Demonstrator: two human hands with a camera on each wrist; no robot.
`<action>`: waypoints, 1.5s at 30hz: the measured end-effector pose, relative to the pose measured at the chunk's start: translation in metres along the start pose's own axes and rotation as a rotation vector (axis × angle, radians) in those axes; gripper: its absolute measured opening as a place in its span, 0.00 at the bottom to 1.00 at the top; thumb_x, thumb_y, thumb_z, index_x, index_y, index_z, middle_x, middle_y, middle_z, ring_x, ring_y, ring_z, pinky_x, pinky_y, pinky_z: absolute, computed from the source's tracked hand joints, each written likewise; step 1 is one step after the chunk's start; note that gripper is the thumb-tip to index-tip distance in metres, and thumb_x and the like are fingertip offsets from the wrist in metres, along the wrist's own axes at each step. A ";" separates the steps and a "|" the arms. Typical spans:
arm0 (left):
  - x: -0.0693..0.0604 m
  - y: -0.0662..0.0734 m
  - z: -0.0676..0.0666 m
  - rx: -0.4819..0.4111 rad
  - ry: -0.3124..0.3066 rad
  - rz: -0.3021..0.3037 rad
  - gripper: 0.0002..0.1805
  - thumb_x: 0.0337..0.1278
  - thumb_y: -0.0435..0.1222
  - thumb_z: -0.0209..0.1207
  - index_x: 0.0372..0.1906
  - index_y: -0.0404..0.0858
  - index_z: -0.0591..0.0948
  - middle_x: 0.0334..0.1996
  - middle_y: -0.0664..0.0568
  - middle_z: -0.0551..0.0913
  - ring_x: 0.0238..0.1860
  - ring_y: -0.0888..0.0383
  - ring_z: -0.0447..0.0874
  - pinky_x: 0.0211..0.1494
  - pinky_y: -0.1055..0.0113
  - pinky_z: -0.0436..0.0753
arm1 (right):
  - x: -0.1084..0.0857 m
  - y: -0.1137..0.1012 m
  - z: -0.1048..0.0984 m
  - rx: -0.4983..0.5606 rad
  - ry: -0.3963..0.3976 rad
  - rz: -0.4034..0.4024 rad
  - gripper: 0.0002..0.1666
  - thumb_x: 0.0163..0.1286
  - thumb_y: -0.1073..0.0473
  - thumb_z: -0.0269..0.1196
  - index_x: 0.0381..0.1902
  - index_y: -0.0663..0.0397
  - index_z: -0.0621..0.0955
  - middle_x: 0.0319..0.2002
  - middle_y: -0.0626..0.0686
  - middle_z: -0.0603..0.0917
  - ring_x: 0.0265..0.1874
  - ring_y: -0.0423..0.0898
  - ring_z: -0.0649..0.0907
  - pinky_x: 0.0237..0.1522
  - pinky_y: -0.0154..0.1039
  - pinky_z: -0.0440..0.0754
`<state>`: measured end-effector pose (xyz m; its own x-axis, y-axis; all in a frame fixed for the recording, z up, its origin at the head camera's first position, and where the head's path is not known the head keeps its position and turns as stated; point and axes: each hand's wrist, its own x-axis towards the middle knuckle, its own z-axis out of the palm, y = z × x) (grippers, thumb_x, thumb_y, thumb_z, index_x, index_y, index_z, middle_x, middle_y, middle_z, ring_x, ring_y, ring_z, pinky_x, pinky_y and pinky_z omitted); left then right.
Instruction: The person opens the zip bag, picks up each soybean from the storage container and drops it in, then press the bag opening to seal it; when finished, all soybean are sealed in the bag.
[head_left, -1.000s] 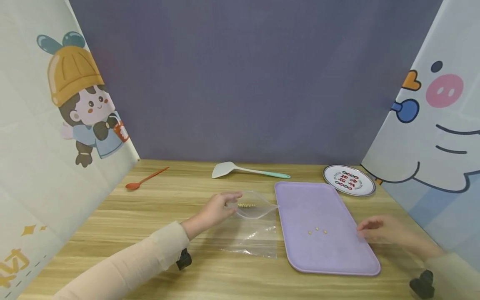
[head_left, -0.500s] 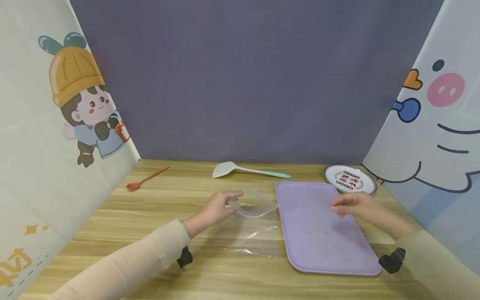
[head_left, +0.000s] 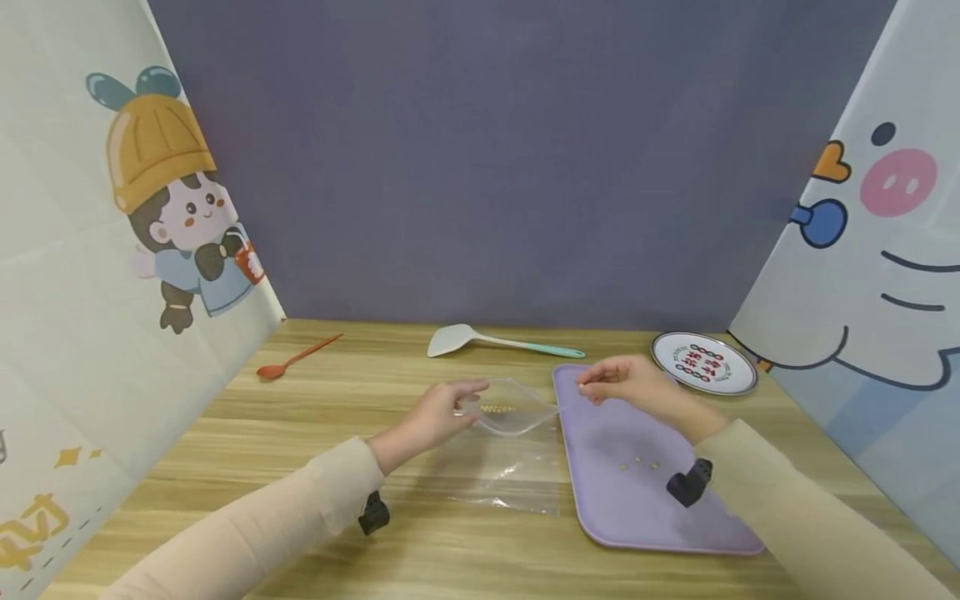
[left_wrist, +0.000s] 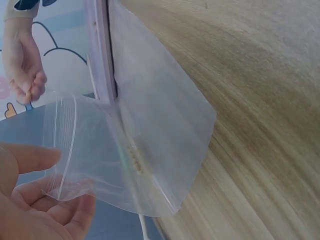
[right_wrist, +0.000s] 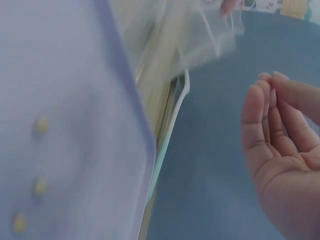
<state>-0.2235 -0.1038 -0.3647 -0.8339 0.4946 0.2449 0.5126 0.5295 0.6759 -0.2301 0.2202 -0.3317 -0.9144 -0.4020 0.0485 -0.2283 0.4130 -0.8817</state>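
Observation:
My left hand (head_left: 435, 417) holds the rim of a clear zip-lock bag (head_left: 517, 467) whose mouth gapes open. In the left wrist view, thumb and fingers are at its zip edge. Several small yellow beans (left_wrist: 135, 160) lie in a row inside the bag. My right hand (head_left: 633, 387) is over the far left part of a purple tray (head_left: 607, 517), to the right of the bag's mouth. Thumb and fingertips pinch a small pale-yellow bean (head_left: 582, 387). Three more beans (right_wrist: 41, 124) lie apart on the tray.
A white spatula with a mint handle (head_left: 457, 337) lies behind the bag. At the back left is an orange-red spoon (head_left: 272, 371). A printed white plate (head_left: 705, 364) stands behind the tray at the right. Walls close the table at the back and sides.
My right hand has come from the tray's right edge leftward and away from me across the tray, toward the bag's mouth. The left hand and bag have stayed in place.

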 end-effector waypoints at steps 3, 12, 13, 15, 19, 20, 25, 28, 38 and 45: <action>0.001 0.001 0.001 -0.009 0.001 -0.002 0.26 0.55 0.27 0.62 0.61 0.31 0.75 0.63 0.42 0.76 0.56 0.46 0.81 0.56 0.55 0.83 | 0.011 -0.006 0.014 0.009 -0.015 -0.036 0.18 0.64 0.60 0.66 0.46 0.70 0.81 0.34 0.46 0.87 0.32 0.44 0.85 0.41 0.40 0.86; 0.003 0.002 0.002 -0.025 0.002 -0.014 0.25 0.55 0.26 0.61 0.61 0.32 0.76 0.63 0.42 0.76 0.56 0.46 0.82 0.55 0.55 0.83 | 0.039 -0.028 0.045 -0.079 -0.071 -0.074 0.13 0.64 0.63 0.66 0.43 0.69 0.83 0.33 0.52 0.87 0.28 0.43 0.83 0.32 0.35 0.84; 0.003 0.002 0.002 -0.028 0.003 -0.014 0.25 0.55 0.26 0.61 0.61 0.32 0.76 0.63 0.42 0.76 0.56 0.46 0.82 0.55 0.55 0.83 | 0.041 -0.030 0.047 -0.098 -0.070 -0.074 0.12 0.64 0.63 0.66 0.42 0.68 0.83 0.33 0.53 0.87 0.27 0.43 0.82 0.32 0.35 0.84; 0.004 0.002 0.002 -0.026 0.006 -0.016 0.25 0.55 0.26 0.61 0.61 0.32 0.76 0.62 0.42 0.77 0.55 0.46 0.82 0.55 0.55 0.84 | 0.043 -0.032 0.050 -0.134 -0.070 -0.072 0.11 0.65 0.63 0.65 0.42 0.66 0.84 0.33 0.56 0.87 0.27 0.42 0.82 0.31 0.35 0.83; 0.004 0.001 0.002 -0.021 0.002 -0.025 0.25 0.56 0.27 0.61 0.61 0.33 0.76 0.62 0.43 0.77 0.56 0.46 0.82 0.55 0.55 0.83 | 0.043 -0.032 0.051 -0.153 -0.070 -0.068 0.12 0.65 0.63 0.64 0.43 0.66 0.84 0.35 0.61 0.87 0.28 0.44 0.82 0.31 0.35 0.83; 0.004 0.001 0.002 -0.020 0.001 -0.027 0.25 0.56 0.27 0.61 0.62 0.33 0.76 0.62 0.43 0.77 0.56 0.46 0.82 0.55 0.55 0.83 | 0.043 -0.031 0.049 -0.151 -0.068 -0.072 0.12 0.65 0.63 0.64 0.44 0.67 0.84 0.35 0.62 0.87 0.28 0.46 0.82 0.31 0.35 0.83; 0.002 0.001 0.001 -0.016 0.005 -0.034 0.25 0.56 0.27 0.61 0.62 0.33 0.75 0.63 0.44 0.76 0.56 0.46 0.81 0.56 0.54 0.83 | 0.035 -0.030 0.037 -0.156 -0.042 -0.072 0.14 0.64 0.62 0.65 0.44 0.68 0.84 0.34 0.62 0.88 0.27 0.47 0.83 0.30 0.36 0.84; 0.001 0.001 0.001 -0.009 0.007 -0.022 0.25 0.56 0.27 0.61 0.62 0.33 0.75 0.63 0.44 0.76 0.56 0.47 0.81 0.56 0.54 0.83 | 0.029 -0.027 0.025 -0.190 -0.029 -0.063 0.15 0.64 0.61 0.66 0.44 0.69 0.84 0.33 0.60 0.88 0.27 0.46 0.84 0.31 0.37 0.85; -0.003 -0.002 0.000 -0.023 0.008 0.007 0.25 0.57 0.27 0.61 0.62 0.32 0.75 0.64 0.43 0.75 0.57 0.46 0.81 0.58 0.53 0.82 | -0.004 -0.013 -0.020 -0.259 -0.010 0.039 0.16 0.65 0.56 0.66 0.45 0.62 0.85 0.31 0.51 0.87 0.28 0.41 0.82 0.35 0.36 0.84; -0.005 -0.004 0.000 -0.023 0.024 -0.004 0.25 0.55 0.26 0.61 0.61 0.32 0.76 0.63 0.42 0.76 0.56 0.44 0.81 0.54 0.55 0.84 | -0.027 0.009 -0.035 -0.293 -0.054 0.097 0.18 0.66 0.56 0.64 0.47 0.65 0.83 0.33 0.54 0.87 0.29 0.40 0.82 0.36 0.38 0.85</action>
<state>-0.2216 -0.1084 -0.3691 -0.8407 0.4757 0.2586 0.5046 0.5154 0.6926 -0.2189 0.2631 -0.3243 -0.9193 -0.3889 -0.0609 -0.2349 0.6661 -0.7079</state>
